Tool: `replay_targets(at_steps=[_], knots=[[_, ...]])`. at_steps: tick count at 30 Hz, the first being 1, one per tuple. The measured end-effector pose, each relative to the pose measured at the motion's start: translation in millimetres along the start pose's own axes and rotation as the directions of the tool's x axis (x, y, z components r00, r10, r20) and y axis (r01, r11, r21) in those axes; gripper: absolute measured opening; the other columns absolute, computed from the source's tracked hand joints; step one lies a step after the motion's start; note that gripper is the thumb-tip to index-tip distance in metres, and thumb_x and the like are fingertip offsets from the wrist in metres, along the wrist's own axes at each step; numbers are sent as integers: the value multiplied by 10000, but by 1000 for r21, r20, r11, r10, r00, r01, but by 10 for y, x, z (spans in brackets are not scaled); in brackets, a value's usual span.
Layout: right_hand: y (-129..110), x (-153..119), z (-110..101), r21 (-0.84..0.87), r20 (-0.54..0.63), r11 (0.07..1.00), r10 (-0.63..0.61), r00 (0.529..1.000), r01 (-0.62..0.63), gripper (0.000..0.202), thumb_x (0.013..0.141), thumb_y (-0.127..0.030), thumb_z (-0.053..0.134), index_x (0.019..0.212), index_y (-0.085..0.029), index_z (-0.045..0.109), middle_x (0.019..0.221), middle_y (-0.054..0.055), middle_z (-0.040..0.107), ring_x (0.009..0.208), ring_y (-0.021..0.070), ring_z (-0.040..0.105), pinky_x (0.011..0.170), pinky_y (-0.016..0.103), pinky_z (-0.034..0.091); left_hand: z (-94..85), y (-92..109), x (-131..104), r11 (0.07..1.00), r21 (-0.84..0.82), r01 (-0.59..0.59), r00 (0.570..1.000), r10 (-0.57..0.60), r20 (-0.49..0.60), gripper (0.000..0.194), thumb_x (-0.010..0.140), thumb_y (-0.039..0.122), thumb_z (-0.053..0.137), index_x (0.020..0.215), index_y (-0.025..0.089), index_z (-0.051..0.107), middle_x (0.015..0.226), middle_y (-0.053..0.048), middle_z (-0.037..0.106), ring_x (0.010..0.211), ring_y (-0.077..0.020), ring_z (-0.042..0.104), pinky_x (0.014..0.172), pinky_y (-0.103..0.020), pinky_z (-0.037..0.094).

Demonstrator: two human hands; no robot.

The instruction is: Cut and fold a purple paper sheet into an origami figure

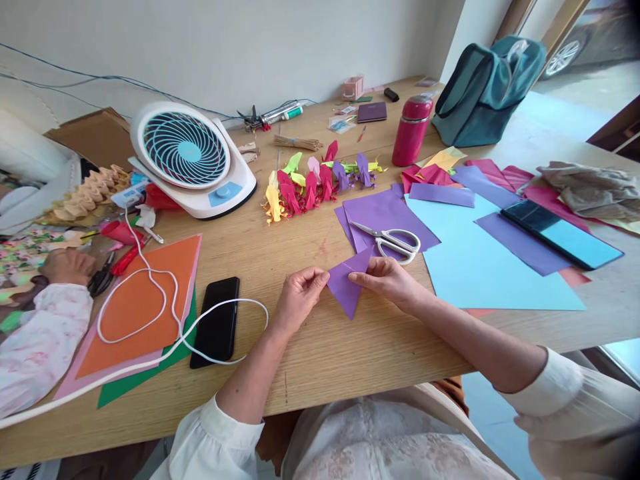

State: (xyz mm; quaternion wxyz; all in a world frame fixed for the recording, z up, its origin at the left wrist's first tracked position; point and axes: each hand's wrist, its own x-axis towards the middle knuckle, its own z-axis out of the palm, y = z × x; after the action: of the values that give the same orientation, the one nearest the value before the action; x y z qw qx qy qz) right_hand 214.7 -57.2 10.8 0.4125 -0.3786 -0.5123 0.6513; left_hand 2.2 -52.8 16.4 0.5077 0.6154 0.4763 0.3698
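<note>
A small folded piece of purple paper (346,288) is held between my two hands over the table, one point facing down and another up to the right. My left hand (301,293) pinches its left corner with thumb and fingers. On its right side, my right hand (390,280) grips it, thumb on the front and fingers behind. Just behind, scissors with white handles (395,241) lie on larger purple sheets (385,210). Farther back stands a row of folded paper figures (310,187) in red, yellow, purple and green.
A white fan (187,157) stands at the back left. A black phone (217,320) and cable lie left of my arm, beside orange paper (150,307). Another person's hand (67,267) rests far left. To the right are blue paper (495,267), a tablet (560,233) and a red bottle (413,130).
</note>
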Motion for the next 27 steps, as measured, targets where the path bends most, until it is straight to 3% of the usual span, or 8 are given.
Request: replay_targets(at_steps=[5, 10, 20, 27], knots=[[0, -5, -18, -135, -31, 991, 6, 1000, -10, 514, 750, -662, 707, 658, -163, 629, 670, 29, 633, 631, 136, 522, 625, 298, 423, -17, 32, -15, 993, 67, -96, 993, 101, -61, 394, 889, 482, 610, 620, 196, 570, 580, 28, 425, 546, -113, 382, 527, -247, 311], [2, 7, -29, -194, -65, 981, 5, 998, -18, 538, 699, -665, 748, 564, -176, 565, 563, 2, 553, 566, 114, 442, 551, 282, 334, -36, 66, -7, 973, 153, -172, 981, 184, -64, 379, 912, 423, 580, 611, 194, 560, 607, 18, 444, 579, -124, 403, 571, -257, 327], [-90, 17, -81, -92, -187, 995, -45, 981, 28, 469, 668, -598, 782, 631, -189, 553, 588, -27, 539, 579, 101, 434, 577, 270, 355, -103, 113, 44, 945, 237, -224, 974, 224, 24, 356, 914, 374, 566, 609, 191, 569, 613, 11, 493, 615, -132, 456, 625, -252, 351], [-87, 25, -96, -100, -172, 995, -15, 985, -3, 447, 648, -578, 806, 733, -174, 636, 627, -18, 567, 584, 105, 468, 570, 265, 363, -118, 68, 45, 947, 236, -220, 975, 207, 77, 362, 926, 324, 538, 593, 187, 509, 629, 20, 465, 615, -123, 428, 627, -256, 331]])
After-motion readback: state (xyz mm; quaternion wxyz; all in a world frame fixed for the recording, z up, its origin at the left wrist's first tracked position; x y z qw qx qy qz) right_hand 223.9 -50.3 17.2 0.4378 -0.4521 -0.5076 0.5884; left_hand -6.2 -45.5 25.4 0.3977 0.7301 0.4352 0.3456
